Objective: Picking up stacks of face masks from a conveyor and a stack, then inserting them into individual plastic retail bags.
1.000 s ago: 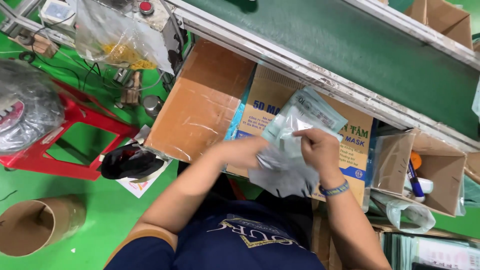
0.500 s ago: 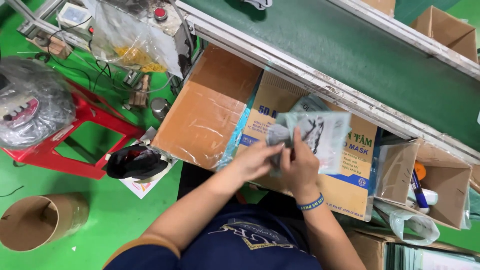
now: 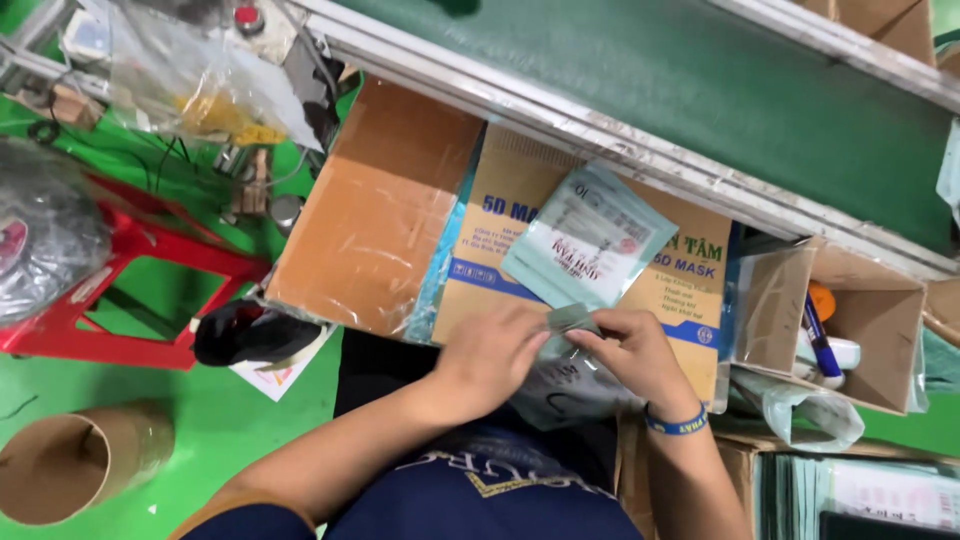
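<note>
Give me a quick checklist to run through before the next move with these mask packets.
1. Both hands on the work: left hand and right hand meet at a small grey-green piece: ok.
2. Clear bag of masks under the hands, resting at the lap edge: ok.
3. Teal mask packet lies flat on the printed carton, apart from the hands: ok.
4. Packet sealed: cannot tell.
5. Green conveyor belt bare near the carton: ok.
6. Blue marker within reach in the small open box: ok.
</note>
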